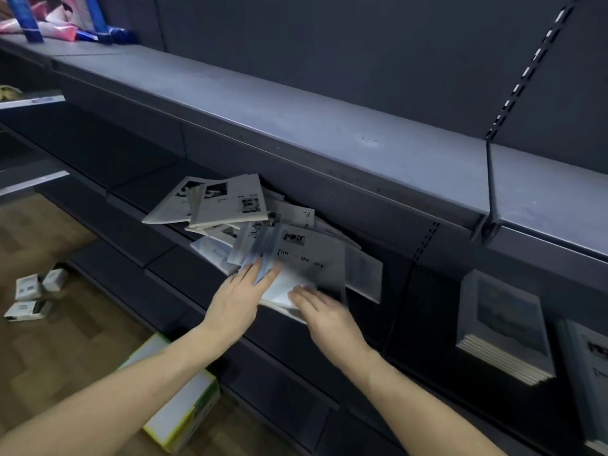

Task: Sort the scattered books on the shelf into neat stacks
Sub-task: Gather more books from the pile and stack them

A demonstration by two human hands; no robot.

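A loose heap of thin grey books (230, 205) lies scattered on a dark shelf (158, 255) under a grey ledge. Their covers carry small photos and black lettering. The nearest book (309, 258) sticks out over the shelf's front edge, its image blurred. My left hand (240, 297) rests on the lower left part of that book with fingers spread. My right hand (325, 314) grips its near edge, fingers curled over the cover. To the right, a neat stack of the same books (503, 327) sits on the shelf.
The grey ledge (296, 106) juts out above the heap. Pink and blue packets (65, 24) stand at the top left. On the wooden floor (49, 340) lie small white boxes (29, 297) and a white-and-yellow carton (184, 406). Another book (592, 363) shows at the right edge.
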